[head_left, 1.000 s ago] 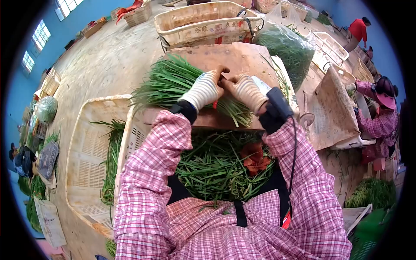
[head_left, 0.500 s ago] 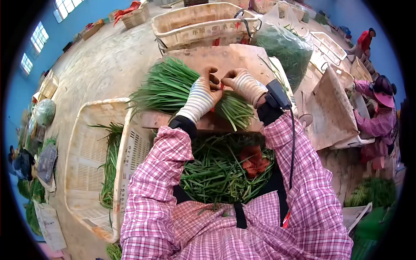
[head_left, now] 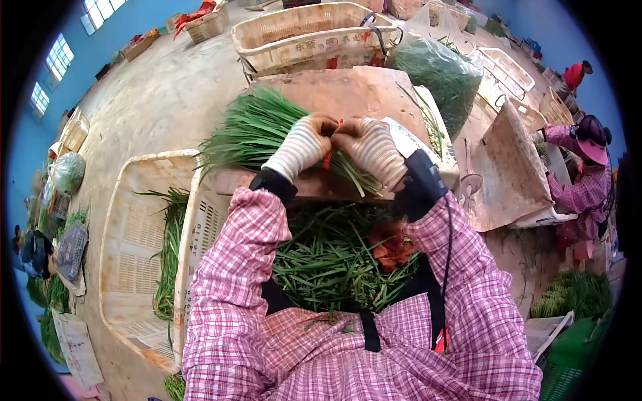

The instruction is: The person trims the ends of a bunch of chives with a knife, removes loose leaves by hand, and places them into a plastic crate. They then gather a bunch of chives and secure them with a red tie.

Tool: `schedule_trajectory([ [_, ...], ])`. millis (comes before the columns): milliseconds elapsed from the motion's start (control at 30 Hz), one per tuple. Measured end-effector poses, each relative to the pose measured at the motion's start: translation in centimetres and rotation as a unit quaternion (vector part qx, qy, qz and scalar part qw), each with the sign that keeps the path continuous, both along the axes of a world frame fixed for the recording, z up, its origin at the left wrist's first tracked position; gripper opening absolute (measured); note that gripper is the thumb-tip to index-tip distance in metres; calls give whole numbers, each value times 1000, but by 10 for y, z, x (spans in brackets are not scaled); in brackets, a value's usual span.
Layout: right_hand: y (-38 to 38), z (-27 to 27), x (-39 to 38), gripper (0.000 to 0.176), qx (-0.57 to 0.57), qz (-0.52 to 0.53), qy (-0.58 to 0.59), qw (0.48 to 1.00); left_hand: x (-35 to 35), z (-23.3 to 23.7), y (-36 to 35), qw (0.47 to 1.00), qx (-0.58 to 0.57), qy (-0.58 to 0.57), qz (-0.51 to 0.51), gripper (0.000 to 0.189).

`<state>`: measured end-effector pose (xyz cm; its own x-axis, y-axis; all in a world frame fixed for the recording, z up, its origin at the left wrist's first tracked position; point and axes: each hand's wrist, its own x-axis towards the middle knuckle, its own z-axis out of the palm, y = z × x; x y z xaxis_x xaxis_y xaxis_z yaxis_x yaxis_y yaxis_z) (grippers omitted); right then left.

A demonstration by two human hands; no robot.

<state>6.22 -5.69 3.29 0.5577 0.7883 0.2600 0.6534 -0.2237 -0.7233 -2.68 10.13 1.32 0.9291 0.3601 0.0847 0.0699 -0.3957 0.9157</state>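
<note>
A bundle of long green stalks [head_left: 257,127] lies across a worn board [head_left: 361,87], its cut ends towards the lower right. A red band [head_left: 327,159] runs over the bundle, and its upper end shows between my hands. My left hand [head_left: 304,142] and my right hand [head_left: 366,146], both in striped gloves with bare brown fingertips, meet above the bundle. The fingers of each are pinched on the red band. Below the board, loose green leaves [head_left: 334,267] fill a container at my lap, with a red-brown cloth [head_left: 391,247] on them.
A crate [head_left: 140,254] with some stalks stands at the left, and another crate [head_left: 314,43] beyond the board. A plastic bag of greens [head_left: 438,73] is at the back right. Another person [head_left: 582,167] works at the right beside a tilted board [head_left: 508,167].
My hands have closed together over the band, and my right hand has shifted slightly left and down. More of the white item beside my right wrist now shows.
</note>
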Motion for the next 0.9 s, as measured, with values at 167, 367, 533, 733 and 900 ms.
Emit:
schedule_trajectory([
  [167, 6, -15, 46, 22, 87, 30, 19, 996, -3, -33, -13, 980, 111, -160, 48, 24],
  [367, 15, -1, 65, 17, -58, 154, -365, 916, -4, -35, -17, 975, 104, -172, 99, 16],
  [533, 9, 28, 23, 24, -288, 49, -432, 853, 6, -18, -10, 990, 52, -82, 105, 17],
  [733, 7, 9, -3, 26, -79, 42, -311, 946, 23, 8, 5, 995, 80, -28, 49, 42],
  [900, 6, 0, 49, 19, 12, 36, -160, 986, -4, 2, 1, 999, -5, -31, -37, 68],
])
